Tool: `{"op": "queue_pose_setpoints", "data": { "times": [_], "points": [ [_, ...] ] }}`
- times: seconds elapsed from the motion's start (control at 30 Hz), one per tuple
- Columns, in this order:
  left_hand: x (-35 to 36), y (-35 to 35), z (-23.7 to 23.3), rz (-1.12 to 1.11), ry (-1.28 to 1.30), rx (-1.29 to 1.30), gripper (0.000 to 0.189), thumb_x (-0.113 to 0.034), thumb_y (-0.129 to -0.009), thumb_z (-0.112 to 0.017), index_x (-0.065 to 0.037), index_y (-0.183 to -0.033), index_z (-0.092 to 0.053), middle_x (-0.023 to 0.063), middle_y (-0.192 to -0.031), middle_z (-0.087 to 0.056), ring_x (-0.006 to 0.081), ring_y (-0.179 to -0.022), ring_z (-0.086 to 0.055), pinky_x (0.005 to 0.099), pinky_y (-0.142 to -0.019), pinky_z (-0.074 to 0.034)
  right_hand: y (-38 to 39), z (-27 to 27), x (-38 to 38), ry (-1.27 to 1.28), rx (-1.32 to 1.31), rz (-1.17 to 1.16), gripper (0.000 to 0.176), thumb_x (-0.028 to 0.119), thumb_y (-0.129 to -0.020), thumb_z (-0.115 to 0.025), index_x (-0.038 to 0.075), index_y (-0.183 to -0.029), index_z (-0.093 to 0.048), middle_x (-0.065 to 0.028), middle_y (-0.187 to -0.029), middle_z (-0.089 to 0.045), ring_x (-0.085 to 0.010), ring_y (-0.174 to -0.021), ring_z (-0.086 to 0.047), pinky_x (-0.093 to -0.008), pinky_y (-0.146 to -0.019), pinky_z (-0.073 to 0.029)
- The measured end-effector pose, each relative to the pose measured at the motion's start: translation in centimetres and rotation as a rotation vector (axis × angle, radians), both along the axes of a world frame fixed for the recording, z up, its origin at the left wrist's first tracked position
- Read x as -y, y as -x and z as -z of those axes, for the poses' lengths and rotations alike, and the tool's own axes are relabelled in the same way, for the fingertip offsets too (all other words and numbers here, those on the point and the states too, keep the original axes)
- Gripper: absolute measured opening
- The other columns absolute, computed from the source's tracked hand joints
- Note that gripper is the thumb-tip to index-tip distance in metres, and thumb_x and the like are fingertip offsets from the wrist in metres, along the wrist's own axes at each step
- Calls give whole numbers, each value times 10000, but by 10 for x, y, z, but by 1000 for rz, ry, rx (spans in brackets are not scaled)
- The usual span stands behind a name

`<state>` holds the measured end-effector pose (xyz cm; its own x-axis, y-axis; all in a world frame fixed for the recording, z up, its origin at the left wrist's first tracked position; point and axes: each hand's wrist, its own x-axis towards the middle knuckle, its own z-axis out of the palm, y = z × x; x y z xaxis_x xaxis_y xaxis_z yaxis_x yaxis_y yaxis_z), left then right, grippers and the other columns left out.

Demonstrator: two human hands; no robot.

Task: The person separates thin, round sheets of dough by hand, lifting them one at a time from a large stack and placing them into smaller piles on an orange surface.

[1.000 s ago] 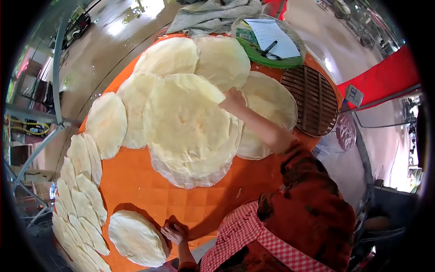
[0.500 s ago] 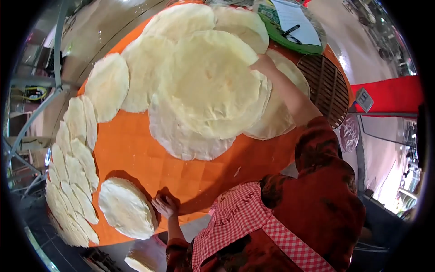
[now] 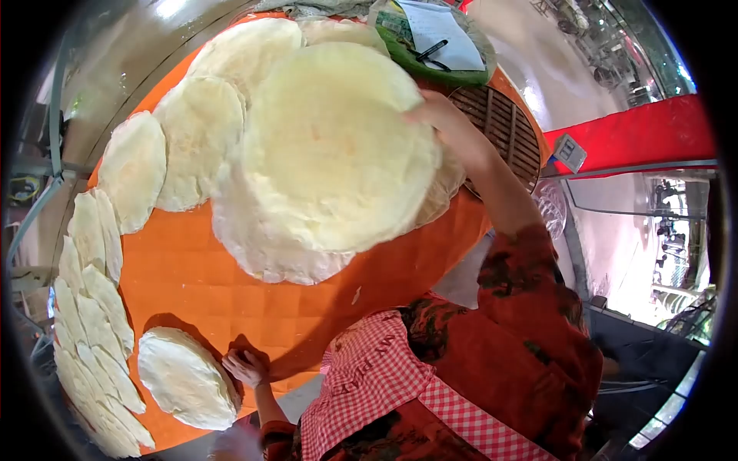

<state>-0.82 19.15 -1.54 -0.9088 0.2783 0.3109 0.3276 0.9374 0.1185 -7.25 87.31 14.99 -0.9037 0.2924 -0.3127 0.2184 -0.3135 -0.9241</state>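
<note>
Currently I see the big round sheet [image 3: 338,146] at about eleven o'clock in view.
Right hand [image 3: 432,112] closed on its two o'clock rim; left hand [image 3: 246,368] loosely curled just beside the stack [image 3: 187,378] at eight, contact unclear.

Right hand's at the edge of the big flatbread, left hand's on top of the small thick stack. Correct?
Not quite. The head view shows the left hand beside the small thick stack, not on top. Right hand at the edge of the big flatbread: correct.
</note>
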Motion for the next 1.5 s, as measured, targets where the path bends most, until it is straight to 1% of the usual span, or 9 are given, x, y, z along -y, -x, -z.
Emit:
{"op": "queue_pose_setpoints", "data": {
  "times": [0.2,0.3,0.57,0.73,0.93,1.03,1.23,1.37,1.5],
  "points": [
    [-4,-2,-7,-51,-45,90,261,-211,-884,-527,13,-1015,-497,219,-937,-462,421,-900,-450,515,-785,-389,-126,111,-79,-720,646,160,374,69,-638,-740,-14,-990,-644,-115,-840,-673,-212,-759,-644,-359,-697,-508],
    [-6,-2,-9,-61,-70,114,266,-218,-878,-525,11,-1011,-503,219,-940,-457,417,-917,-451,506,-790,-393,-130,135,-78,-1133,750,162,608,200,-610,-797,-10,-1144,-597,-161,-1026,-646,-278,-911,-645,-378,-743,-510],
    [-20,5,-17,-116,-52,98,203,-108,-841,-564,34,-985,-547,202,-876,-523,391,-888,-516,448,-784,-448,-110,122,-93,-960,936,396,786,340,-544,-822,-98,-1135,-545,-252,-1082,-628,-343,-955,-643,-400,-803,-518],
    [-179,49,-46,-99,-919,611,339,-145,-828,-661,36,-1097,-558,126,-904,-657,184,-822,-626,314,-730,-504,-120,135,-110,-370,523,198,392,134,-684,-753,-54,-1014,-654,-154,-975,-676,-253,-871,-658,-364,-782,-509],
    [-270,110,4,-449,-1210,934,255,-181,-784,-687,11,-901,-569,34,-686,-571,179,-641,-568,310,-582,-481,-108,42,-60,-107,312,55,483,116,-715,-701,-23,-1164,-587,-130,-1075,-650,-255,-969,-626,-373,-875,-471],
    [-278,119,-23,-325,-1391,1268,126,-142,-777,-661,-55,-783,-569,-10,-619,-492,120,-564,-482,295,-493,-395,-105,41,-57,-162,228,16,549,105,-684,-684,-28,-1202,-562,-119,-1095,-635,-232,-974,-615,-357,-861,-472],
    [-186,181,-19,-89,-1560,826,53,-87,-781,-622,-73,-742,-589,-17,-701,-548,97,-615,-491,261,-549,-400,-105,37,-76,-241,158,-57,480,94,-706,-636,-27,-1166,-572,-103,-1057,-652,-194,-917,-638,-324,-816,-503],
    [-67,195,-128,-380,-1104,867,93,-127,-763,-632,-68,-809,-577,7,-706,-544,105,-589,-519,267,-457,-429,-97,14,-44,-169,55,-64,463,95,-701,-633,-32,-1145,-601,-106,-1016,-666,-186,-861,-649,-314,-799,-507],
    [-27,185,-176,-235,-1085,716,162,-75,-788,-609,2,-928,-631,31,-790,-612,127,-668,-560,273,-585,-462,-19,-39,30,-483,97,93,382,13,-596,-645,-61,-970,-663,-137,-887,-674,-241,-788,-646,-340,-722,-512]
  ]
}}
